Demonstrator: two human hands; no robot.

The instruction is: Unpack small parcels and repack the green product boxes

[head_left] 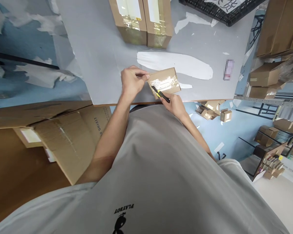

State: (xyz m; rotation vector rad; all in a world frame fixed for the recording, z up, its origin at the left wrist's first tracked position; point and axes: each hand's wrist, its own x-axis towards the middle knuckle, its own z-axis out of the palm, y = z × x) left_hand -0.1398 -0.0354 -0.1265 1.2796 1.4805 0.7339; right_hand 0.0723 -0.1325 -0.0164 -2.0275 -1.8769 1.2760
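Note:
A small cardboard box with shiny clear tape over its top lies near the front edge of the grey table. At the box's upper left corner, my left hand is closed in a pinch; whether it grips the corner or a bit of tape is too small to tell. My right hand is wrapped round a black and yellow utility knife. Its front end lies over the taped left part of the box. The blade itself cannot be made out.
Two taped cardboard boxes stand side by side at the back. White paper lies behind the small box. A black plastic crate sits back right. Below left of the table is a large open carton. Several boxes lie on the floor.

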